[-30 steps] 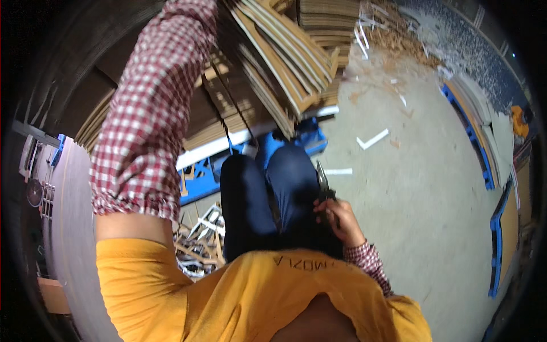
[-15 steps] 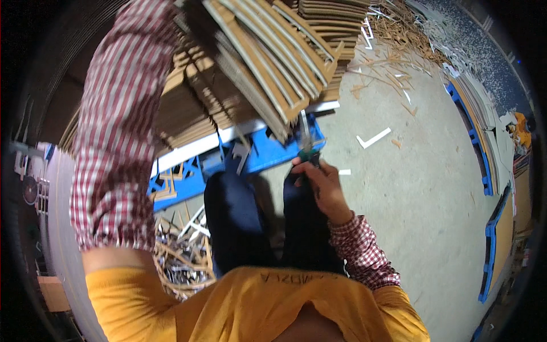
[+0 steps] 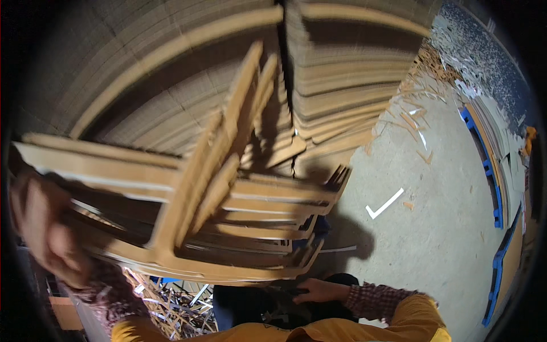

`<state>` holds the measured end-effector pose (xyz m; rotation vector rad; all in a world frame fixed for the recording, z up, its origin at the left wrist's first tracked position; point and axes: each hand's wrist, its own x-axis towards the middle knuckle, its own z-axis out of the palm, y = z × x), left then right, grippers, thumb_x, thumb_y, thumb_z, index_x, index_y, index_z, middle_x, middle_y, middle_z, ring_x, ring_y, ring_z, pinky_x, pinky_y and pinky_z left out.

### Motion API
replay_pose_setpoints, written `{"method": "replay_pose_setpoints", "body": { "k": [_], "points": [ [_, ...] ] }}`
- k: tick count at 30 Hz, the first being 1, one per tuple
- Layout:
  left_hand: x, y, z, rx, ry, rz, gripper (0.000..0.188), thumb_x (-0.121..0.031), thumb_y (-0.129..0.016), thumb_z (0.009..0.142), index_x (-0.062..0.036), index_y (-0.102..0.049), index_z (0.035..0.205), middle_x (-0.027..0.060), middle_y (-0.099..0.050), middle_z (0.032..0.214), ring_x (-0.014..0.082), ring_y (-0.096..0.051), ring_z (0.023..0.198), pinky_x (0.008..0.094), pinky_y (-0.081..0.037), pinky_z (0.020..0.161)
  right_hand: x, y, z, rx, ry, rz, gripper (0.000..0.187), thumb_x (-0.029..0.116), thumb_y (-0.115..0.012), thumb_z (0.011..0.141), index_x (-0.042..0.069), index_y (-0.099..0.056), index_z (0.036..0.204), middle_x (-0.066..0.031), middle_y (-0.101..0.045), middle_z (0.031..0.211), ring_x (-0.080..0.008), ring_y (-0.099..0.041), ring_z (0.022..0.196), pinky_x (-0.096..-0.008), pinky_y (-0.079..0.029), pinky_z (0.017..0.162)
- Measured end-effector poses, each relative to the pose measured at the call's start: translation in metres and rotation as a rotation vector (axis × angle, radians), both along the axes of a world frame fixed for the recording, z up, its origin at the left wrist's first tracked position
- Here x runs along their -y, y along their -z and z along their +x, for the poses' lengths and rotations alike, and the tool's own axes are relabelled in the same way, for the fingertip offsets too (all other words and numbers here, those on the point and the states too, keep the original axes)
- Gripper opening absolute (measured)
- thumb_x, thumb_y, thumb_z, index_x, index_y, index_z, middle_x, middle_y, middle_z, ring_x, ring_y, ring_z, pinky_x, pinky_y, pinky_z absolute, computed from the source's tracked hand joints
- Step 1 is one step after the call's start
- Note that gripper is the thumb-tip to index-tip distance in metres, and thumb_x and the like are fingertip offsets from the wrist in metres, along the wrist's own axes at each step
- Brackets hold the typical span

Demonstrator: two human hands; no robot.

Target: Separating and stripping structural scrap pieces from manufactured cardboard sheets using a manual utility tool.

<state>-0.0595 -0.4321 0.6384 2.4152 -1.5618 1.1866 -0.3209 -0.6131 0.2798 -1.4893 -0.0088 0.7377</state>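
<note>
A loose bundle of brown cardboard strips, white-edged and partly joined in frame-like shapes, spans the space before me. My left hand, blurred, is closed on the bundle's left end. Some strips stick up at a slant in the middle. Low by my lap is my right hand, just under the bundle's near edge, its fingers curled. The green-handled tool with a metal blade that it held a moment earlier is mostly hidden now; only something dark shows at the fingertips. Behind the bundle rise tall stacks of cardboard sheets.
Cardboard and white scraps lie heaped at lower left. An L-shaped white strip rests on the concrete floor at right, with more offcuts farther back. Blue pallets carrying flat sheets line the right side.
My left hand has come down and back from the stack, bringing the cardboard bundle toward me. My right hand has drawn back toward my lap. The view has tipped toward the stacks.
</note>
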Motion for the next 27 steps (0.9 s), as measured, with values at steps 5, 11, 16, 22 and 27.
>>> {"method": "replay_pose_setpoints", "body": {
  "k": [5,11,16,22,27],
  "points": [
    [0.026,-0.022,-0.017,0.105,-0.016,0.036,0.059,-0.056,-0.031,0.089,-0.0072,-0.046,0.058,0.0069,-0.043,0.058,0.0260,-0.048,0.070,0.0454,-0.032,0.081,-0.015,-0.015,-0.018,0.072,0.332,0.100,0.031,0.027,-0.058,0.086,-0.001,-0.061,0.099,-0.0114,-0.063,0.087,-0.0180,-0.057,0.079,-0.0310,-0.045,0.074],
    [0.021,-0.113,-0.056,-0.609,0.058,0.097,0.031,-0.029,-0.061,0.078,-0.0054,-0.061,0.098,0.0105,-0.056,0.100,0.0298,-0.047,0.108,0.0508,-0.022,0.102,0.014,-0.202,-0.073,-0.176,0.531,-0.156,0.033,0.021,-0.062,0.080,0.008,-0.061,0.110,-0.0031,-0.064,0.085,-0.0104,-0.056,0.068,-0.0297,-0.048,0.060],
    [0.054,-0.253,-0.058,-0.322,0.397,-0.473,0.028,-0.015,-0.055,0.082,-0.0001,-0.060,0.105,0.0169,-0.056,0.112,0.0317,-0.050,0.110,0.0422,-0.039,0.096,0.089,-0.366,-0.075,0.284,0.740,-0.555,0.026,0.018,-0.061,0.078,-0.001,-0.060,0.096,-0.0155,-0.063,0.084,-0.0268,-0.060,0.078,-0.0373,-0.046,0.071],
    [0.107,-0.372,-0.007,0.278,0.511,-0.685,0.027,-0.007,-0.058,0.084,-0.0072,-0.060,0.110,0.0110,-0.059,0.112,0.0223,-0.050,0.112,0.0359,-0.041,0.091,0.125,-0.506,-0.030,0.555,0.902,-0.577,0.017,0.017,-0.059,0.084,0.001,-0.055,0.084,-0.0035,-0.044,0.062,-0.0102,-0.039,0.059,-0.0276,-0.037,0.053],
    [0.112,-0.387,-0.008,0.515,0.017,-0.484,0.033,-0.025,-0.057,0.083,-0.0120,-0.058,0.114,0.0063,-0.058,0.109,0.0206,-0.051,0.100,0.0362,-0.027,0.096,0.097,-0.514,0.034,0.417,0.862,-0.394,0.027,0.023,-0.057,0.087,-0.003,-0.059,0.085,0.0047,-0.046,0.065,-0.0042,-0.038,0.061,-0.0224,-0.032,0.053]
  ]
}}
